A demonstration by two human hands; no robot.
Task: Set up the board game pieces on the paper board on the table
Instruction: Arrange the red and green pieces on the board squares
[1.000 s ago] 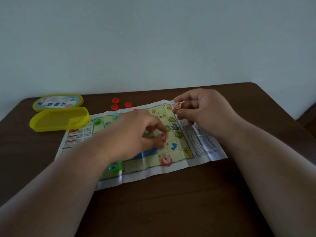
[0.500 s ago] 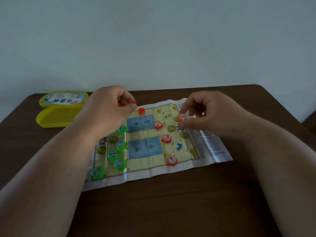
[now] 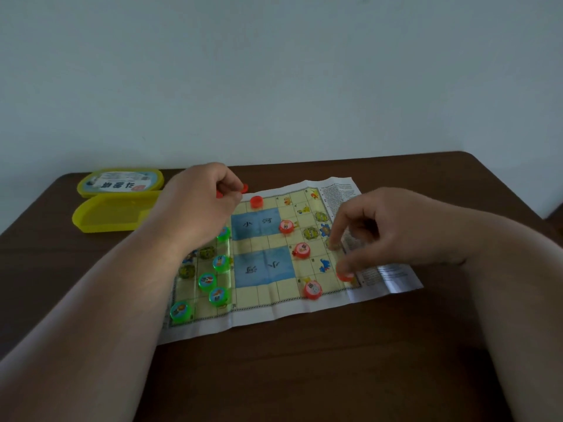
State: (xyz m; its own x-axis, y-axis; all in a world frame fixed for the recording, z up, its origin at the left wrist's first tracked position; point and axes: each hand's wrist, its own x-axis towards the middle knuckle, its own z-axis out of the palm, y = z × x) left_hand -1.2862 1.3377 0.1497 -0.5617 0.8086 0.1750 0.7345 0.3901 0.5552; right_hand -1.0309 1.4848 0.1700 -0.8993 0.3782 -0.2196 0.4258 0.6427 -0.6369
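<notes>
The paper board (image 3: 265,271) lies flat on the brown table. Several green pieces (image 3: 207,281) stand on its left part. Red pieces sit on the right part at three squares (image 3: 286,226), and one more red piece (image 3: 256,201) lies at the far edge. My left hand (image 3: 198,205) hovers over the board's far left corner, its curled fingers pinching a red piece (image 3: 243,187). My right hand (image 3: 377,233) is over the right edge. Its thumb tip presses another red piece (image 3: 345,276) onto the near right corner, and its fingers are lifted apart from that piece.
An open yellow box (image 3: 106,214) and its labelled lid (image 3: 120,181) sit at the table's far left, beside my left hand. The table's right edge (image 3: 518,202) runs close to the wall. Bare brown tabletop (image 3: 304,376) stretches in front of the board.
My right hand carried its red piece from the board's far right down to the near right corner. My left hand stayed at the far left corner with its red piece.
</notes>
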